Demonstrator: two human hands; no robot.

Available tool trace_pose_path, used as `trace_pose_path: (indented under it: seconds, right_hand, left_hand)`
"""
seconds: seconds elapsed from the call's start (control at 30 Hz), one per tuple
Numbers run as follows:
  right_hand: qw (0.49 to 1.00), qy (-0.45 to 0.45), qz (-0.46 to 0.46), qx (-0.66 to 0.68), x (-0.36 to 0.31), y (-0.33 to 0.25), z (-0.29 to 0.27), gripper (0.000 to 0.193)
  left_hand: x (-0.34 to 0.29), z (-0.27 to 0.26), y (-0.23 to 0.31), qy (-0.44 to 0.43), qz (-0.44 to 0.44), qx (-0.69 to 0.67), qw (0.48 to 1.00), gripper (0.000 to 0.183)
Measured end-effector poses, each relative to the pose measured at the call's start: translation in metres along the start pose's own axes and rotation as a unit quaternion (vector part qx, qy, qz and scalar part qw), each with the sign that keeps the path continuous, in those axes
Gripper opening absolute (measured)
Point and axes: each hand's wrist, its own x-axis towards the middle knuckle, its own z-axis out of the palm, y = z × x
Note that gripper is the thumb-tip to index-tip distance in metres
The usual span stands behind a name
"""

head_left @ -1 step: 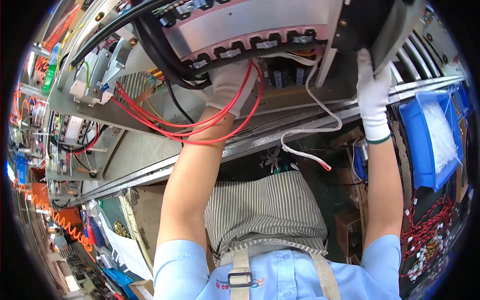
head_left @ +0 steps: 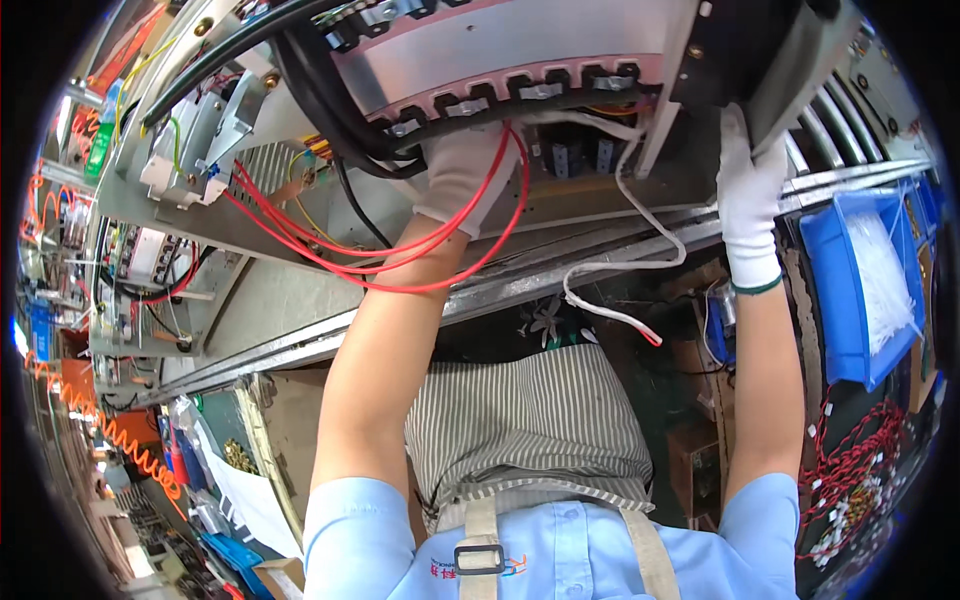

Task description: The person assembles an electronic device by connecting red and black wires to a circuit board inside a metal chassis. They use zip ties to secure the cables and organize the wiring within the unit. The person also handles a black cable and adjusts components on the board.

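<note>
My left hand (head_left: 460, 180), in a white glove, reaches into a metal cabinet (head_left: 545, 205) under a row of black clamps (head_left: 465, 106). Its fingers are hidden behind a thick black cable. Red wires (head_left: 440, 240) loop across my left wrist. A white-sleeved cable (head_left: 655, 215) with a red tip hangs out of the cabinet to the right of that hand. My right hand (head_left: 748, 200), also gloved, grips the edge of the grey side panel (head_left: 805, 80). The thumb lies up along the black inner face; the other fingertips are out of sight.
A metal rail (head_left: 520, 262) runs along the cabinet's front. On the right hang a blue bin (head_left: 835, 290) of white strips and a bundle of red-black wires (head_left: 865, 450). An orange coiled hose (head_left: 140, 450) and a white paper sheet (head_left: 250, 495) are at left.
The view has shifted very slightly. Both hands keep their places, the left inside the cabinet and the right at the side panel.
</note>
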Motion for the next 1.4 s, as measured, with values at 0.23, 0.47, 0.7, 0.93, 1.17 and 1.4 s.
trace_pose_path:
  seconds: [0.23,0.47,0.7,0.93,1.17,1.4]
  right_hand:
    - [0.988,0.03,0.146,0.047,-0.007,-0.007,0.009,0.014]
    - [0.998,0.032,0.047,0.019,-0.008,-0.001,0.011,0.014]
    - [0.993,0.022,0.109,0.034,-0.009,-0.005,0.008,0.015]
    - [0.993,0.012,0.104,0.055,-0.01,-0.005,0.007,0.02]
    - [0.999,0.026,0.046,0.008,-0.008,0.024,0.0,0.02]
    - [0.996,0.006,0.078,0.033,-0.006,-0.005,0.004,0.019]
  left_hand:
    - [0.002,0.0,0.002,0.031,-0.007,0.039,0.999,0.042]
    - [0.004,0.011,-0.005,0.112,0.03,0.067,0.991,0.038]
    - [0.011,0.012,-0.012,0.082,0.029,0.01,0.996,0.036]
    - [0.016,0.016,-0.016,0.056,0.031,-0.028,0.998,0.035]
    - [0.028,0.014,-0.018,0.024,0.023,-0.072,0.997,0.033]
    - [0.035,0.008,-0.011,-0.049,-0.009,-0.131,0.99,0.031]
